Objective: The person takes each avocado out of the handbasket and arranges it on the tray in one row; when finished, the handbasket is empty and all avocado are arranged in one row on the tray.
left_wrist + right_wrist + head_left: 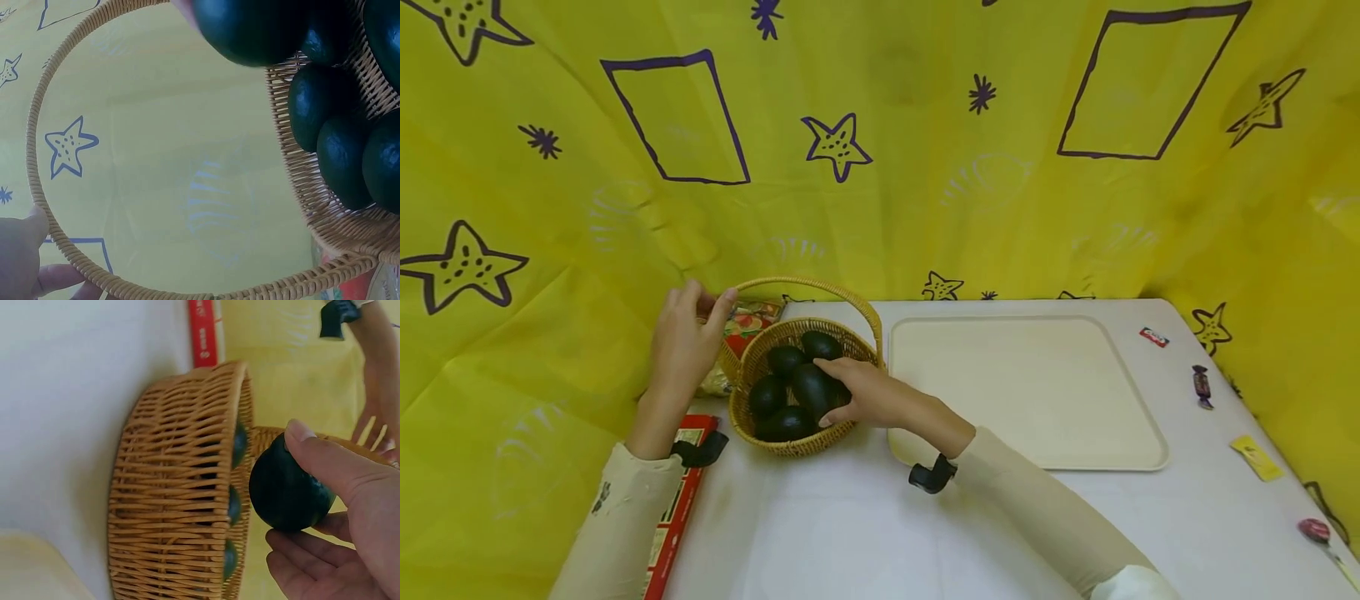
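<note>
A woven wicker basket [786, 448] with a tall arched handle [857, 302] stands on the table. Several dark green avocados [785, 423] lie inside it. My right hand [871, 393] grips another avocado [289, 490] between thumb and fingers. In the right wrist view this fruit is raised over the basket's opening, apart from the rim. At the handle's left side, my left hand [687, 335] pinches the wicker between thumb and fingers. The left wrist view has this left hand [28, 265] at the lower left, with fingertips behind the handle.
A beige tray [1000, 392] lies right of the basket. Small wrapped sweets, including a purple one [1202, 387], and a lollipop [1315, 531] line the right edge. Colourful packets [748, 321] are behind the basket; a red box [673, 517] lies under the left forearm. Yellow cloth [895, 217] hangs behind.
</note>
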`<state>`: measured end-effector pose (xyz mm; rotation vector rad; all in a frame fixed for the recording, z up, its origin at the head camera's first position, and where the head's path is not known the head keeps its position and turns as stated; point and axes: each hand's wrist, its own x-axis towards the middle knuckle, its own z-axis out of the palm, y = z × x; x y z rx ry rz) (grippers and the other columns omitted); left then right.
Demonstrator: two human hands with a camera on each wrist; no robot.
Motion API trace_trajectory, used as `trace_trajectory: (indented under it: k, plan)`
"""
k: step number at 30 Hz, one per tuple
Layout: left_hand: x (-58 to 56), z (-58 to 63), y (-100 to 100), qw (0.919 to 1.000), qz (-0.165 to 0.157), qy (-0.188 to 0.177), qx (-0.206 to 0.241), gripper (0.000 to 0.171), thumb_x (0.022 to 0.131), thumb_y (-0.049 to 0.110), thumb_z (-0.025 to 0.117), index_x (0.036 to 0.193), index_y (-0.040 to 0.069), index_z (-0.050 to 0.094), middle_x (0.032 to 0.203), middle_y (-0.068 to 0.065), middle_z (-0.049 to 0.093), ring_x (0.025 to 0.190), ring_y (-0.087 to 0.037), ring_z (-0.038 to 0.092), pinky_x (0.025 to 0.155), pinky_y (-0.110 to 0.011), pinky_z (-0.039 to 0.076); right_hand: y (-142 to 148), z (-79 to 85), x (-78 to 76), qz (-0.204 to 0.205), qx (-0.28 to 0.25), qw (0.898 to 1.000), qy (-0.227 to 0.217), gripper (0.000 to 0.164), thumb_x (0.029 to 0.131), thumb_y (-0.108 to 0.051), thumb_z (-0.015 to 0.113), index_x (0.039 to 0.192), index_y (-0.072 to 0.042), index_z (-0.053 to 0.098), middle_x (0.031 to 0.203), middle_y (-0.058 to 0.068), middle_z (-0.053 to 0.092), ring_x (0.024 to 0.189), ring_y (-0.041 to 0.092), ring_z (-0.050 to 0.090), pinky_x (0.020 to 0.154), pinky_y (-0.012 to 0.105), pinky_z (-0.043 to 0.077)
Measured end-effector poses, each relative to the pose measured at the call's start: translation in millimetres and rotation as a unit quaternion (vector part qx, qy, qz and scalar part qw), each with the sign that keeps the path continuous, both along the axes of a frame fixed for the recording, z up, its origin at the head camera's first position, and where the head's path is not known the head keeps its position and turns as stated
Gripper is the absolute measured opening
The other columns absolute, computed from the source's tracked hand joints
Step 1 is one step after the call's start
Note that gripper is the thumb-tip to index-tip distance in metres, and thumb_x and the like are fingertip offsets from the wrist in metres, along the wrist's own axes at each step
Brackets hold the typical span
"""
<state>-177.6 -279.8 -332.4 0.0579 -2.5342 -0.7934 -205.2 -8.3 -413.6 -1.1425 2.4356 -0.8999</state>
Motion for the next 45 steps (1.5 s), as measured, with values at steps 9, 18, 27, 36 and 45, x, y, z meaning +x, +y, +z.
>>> trace_trajectory:
  k: [9, 18, 27, 36, 45]
  plan:
    - [0.2, 1.3, 0, 1.0000, -0.001, 0.004, -0.006, 0.054, 0.109, 0.054, 0.051, 0.101, 0.001, 0.055, 0.104, -0.022, 0.055, 0.092, -0.037, 0.054, 0.076, -0.046, 0.041, 39, 11.0, 22.2, -0.016, -0.035, 0.999, -0.007, 0.092, 0.092, -0.036, 0.084, 0.165, -0.010, 0.034, 0.163, 0.013, 0.045, 0.149, 0.029, 0.046, 0.119, 0.044, 0.042]
    - [0.5, 0.3, -1, 1.0000, -0.005, 0.005, -0.006, 0.053, 0.109, 0.053, 0.052, 0.099, 0.001, 0.054, 0.101, -0.021, 0.055, 0.090, -0.036, 0.052, 0.076, -0.046, 0.041, 101, 11.2, 30.3, -0.055, -0.070, 0.996, -0.023, 0.090, 0.091, -0.037, 0.085, 0.164, -0.011, 0.037, 0.162, 0.012, 0.047, 0.143, 0.035, 0.053, 0.115, 0.049, 0.045]
    - [-0.1, -0.3, 0, 1.0000, -0.004, 0.005, -0.005, 0.054, 0.109, 0.054, 0.052, 0.100, 0.000, 0.055, 0.104, -0.022, 0.055, 0.092, -0.038, 0.054, 0.078, -0.049, 0.042, 143, -4.8, 19.5, -0.113, -0.083, 0.990, -0.018, 0.090, 0.092, -0.035, 0.085, 0.162, -0.004, 0.038, 0.162, 0.018, 0.047, 0.141, 0.042, 0.054, 0.113, 0.051, 0.046]
    - [1.1, 0.3, 0, 1.0000, 0.000, -0.001, -0.003, 0.055, 0.108, 0.056, 0.051, 0.100, 0.001, 0.056, 0.106, -0.022, 0.056, 0.095, -0.038, 0.055, 0.081, -0.052, 0.044, 138, -37.2, -5.5, -0.160, -0.058, 0.985, -0.011, 0.092, 0.092, -0.034, 0.084, 0.162, 0.002, 0.036, 0.157, 0.026, 0.050, 0.140, 0.044, 0.054, 0.113, 0.057, 0.045]
    - [0.3, 2.6, -2, 1.0000, -0.002, -0.006, -0.002, 0.055, 0.108, 0.056, 0.051, 0.101, 0.001, 0.056, 0.104, -0.021, 0.056, 0.095, -0.037, 0.054, 0.082, -0.051, 0.043, 121, -63.6, -29.6, -0.178, -0.046, 0.983, -0.017, 0.092, 0.091, -0.027, 0.086, 0.158, 0.010, 0.035, 0.156, 0.032, 0.047, 0.144, 0.047, 0.048, 0.118, 0.058, 0.039]
